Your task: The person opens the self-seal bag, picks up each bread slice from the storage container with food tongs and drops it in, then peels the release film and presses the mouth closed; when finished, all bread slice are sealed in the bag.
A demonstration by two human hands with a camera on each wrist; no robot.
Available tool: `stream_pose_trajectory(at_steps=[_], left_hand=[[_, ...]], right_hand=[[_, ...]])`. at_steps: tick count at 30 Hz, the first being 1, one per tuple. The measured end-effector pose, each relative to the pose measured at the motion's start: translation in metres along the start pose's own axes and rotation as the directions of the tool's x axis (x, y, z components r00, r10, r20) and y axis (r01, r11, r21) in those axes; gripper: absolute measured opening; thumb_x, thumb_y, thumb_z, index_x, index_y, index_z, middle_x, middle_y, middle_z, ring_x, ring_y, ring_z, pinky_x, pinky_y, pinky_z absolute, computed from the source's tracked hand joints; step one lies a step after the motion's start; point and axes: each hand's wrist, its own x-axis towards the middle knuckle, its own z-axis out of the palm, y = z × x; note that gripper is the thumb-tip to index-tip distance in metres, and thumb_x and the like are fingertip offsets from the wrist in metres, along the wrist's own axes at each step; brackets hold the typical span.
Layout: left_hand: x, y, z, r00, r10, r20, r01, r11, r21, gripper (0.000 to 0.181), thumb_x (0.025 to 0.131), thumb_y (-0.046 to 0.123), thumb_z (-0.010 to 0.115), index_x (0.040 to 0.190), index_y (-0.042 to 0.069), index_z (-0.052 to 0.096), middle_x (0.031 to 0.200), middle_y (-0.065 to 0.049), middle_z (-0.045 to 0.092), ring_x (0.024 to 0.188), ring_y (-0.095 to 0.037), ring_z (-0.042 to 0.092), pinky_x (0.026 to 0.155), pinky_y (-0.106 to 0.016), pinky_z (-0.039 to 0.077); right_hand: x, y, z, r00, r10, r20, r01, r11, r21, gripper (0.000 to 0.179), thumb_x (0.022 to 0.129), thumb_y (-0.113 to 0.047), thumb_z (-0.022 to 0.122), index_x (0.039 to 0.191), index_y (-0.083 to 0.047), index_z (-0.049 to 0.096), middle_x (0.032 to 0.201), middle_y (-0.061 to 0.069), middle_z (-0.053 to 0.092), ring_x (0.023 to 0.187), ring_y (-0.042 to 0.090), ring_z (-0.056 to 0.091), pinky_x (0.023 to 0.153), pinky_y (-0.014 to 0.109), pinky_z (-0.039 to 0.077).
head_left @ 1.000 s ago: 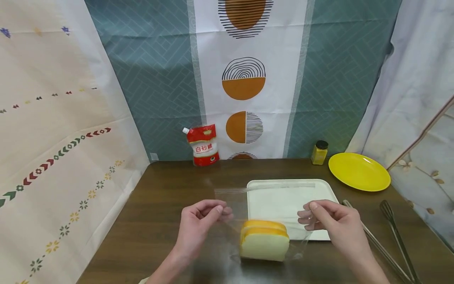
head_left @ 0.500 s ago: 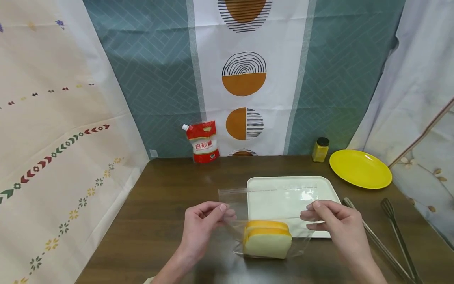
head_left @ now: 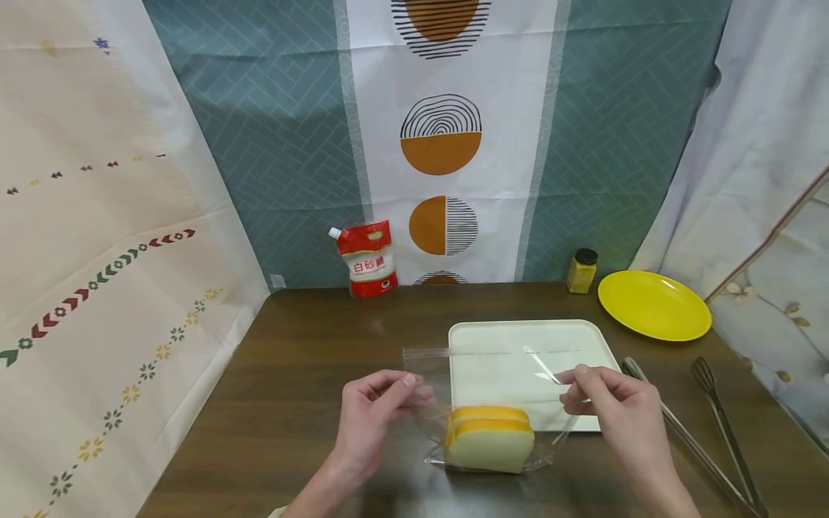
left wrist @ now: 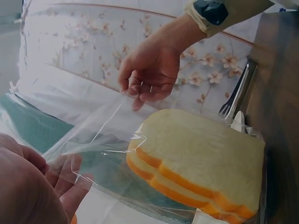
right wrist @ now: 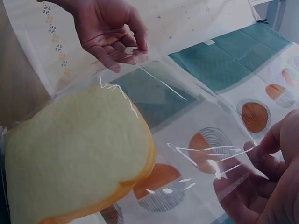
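Two bread slices (head_left: pixel 490 447) with orange-yellow crusts stand upright inside a clear zip bag (head_left: pixel 427 363), at the front middle of the table. My left hand (head_left: pixel 376 410) pinches the bag's left edge between thumb and fingers. Across from it, my right hand (head_left: pixel 615 406) pinches the right edge. The bag is stretched between both hands, with its zip strip beyond them. From the left wrist, the slices (left wrist: pixel 196 158) show through the film at the bag's bottom, below the right hand (left wrist: pixel 152 70). The right wrist view shows the bread (right wrist: pixel 79 154) beside the left hand (right wrist: pixel 110 30).
A white tray (head_left: pixel 512 334) lies behind the bag. Metal tongs (head_left: pixel 693 446) and a dark fork-like utensil (head_left: pixel 725 424) lie at right. Further back are a yellow plate (head_left: pixel 654 306), a yellow jar with black lid (head_left: pixel 582 272) and a red spouted sugar pouch (head_left: pixel 368 260).
Both hands keep their pinch on the bag and have shifted slightly right. The bag and bread moved a little right with them. The head view has tilted slightly.
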Motion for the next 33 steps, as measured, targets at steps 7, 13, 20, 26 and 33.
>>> stream_pose_trajectory(at_steps=[7,13,20,26,33], left_hand=[[0.0,0.0,0.002,1.0,0.006,0.01,-0.006,1.0,-0.01,0.016,0.093,0.006,0.068,0.092,-0.009,0.072,0.082,-0.021,0.073,0.076,-0.034,0.074,0.079,-0.045,0.058],[0.0,-0.003,0.002,1.0,0.009,0.016,-0.008,1.0,-0.018,0.018,0.094,0.005,0.068,0.097,-0.012,0.071,0.082,-0.021,0.073,0.075,-0.033,0.074,0.079,-0.045,0.058],[0.001,-0.003,0.001,1.0,-0.013,0.009,0.013,1.0,0.003,0.025,0.094,0.006,0.068,0.112,-0.012,0.069,0.086,-0.023,0.073,0.08,-0.032,0.074,0.08,-0.043,0.058],[0.001,-0.005,0.001,0.999,0.006,0.037,-0.005,1.0,-0.023,0.027,0.094,0.004,0.067,0.116,-0.012,0.067,0.086,-0.022,0.073,0.079,-0.033,0.074,0.082,-0.046,0.057],[0.002,-0.007,-0.001,0.994,0.051,0.098,-0.048,0.998,-0.026,0.03,0.096,0.001,0.064,0.121,-0.015,0.062,0.085,-0.015,0.074,0.08,-0.03,0.074,0.082,-0.047,0.057]], right_hand=[[0.0,0.001,0.001,0.997,0.022,-0.076,-0.025,0.999,-0.035,0.037,0.101,-0.019,0.061,0.074,0.005,0.071,0.074,0.007,0.071,0.064,0.022,0.067,0.067,0.025,0.057],[0.0,0.004,0.001,0.997,0.019,-0.078,-0.029,0.99,-0.136,0.035,0.101,-0.023,0.061,0.08,0.002,0.073,0.078,0.002,0.073,0.065,0.02,0.068,0.065,0.024,0.055],[-0.002,0.005,0.005,0.976,-0.136,-0.171,0.088,0.96,-0.265,0.014,0.097,-0.015,0.066,0.099,-0.003,0.073,0.074,-0.002,0.07,0.061,0.011,0.066,0.056,0.021,0.048],[-0.002,-0.004,0.019,0.644,-0.697,-0.316,0.591,0.715,-0.374,0.014,0.085,0.0,0.066,0.094,0.01,0.069,0.097,0.018,0.068,0.091,0.003,0.061,0.08,0.013,0.044],[-0.007,-0.038,0.07,0.253,-0.967,-0.037,0.938,0.254,-0.234,0.026,0.098,-0.015,0.062,0.083,0.003,0.072,0.084,0.014,0.068,0.071,0.027,0.057,0.07,0.024,0.047]])
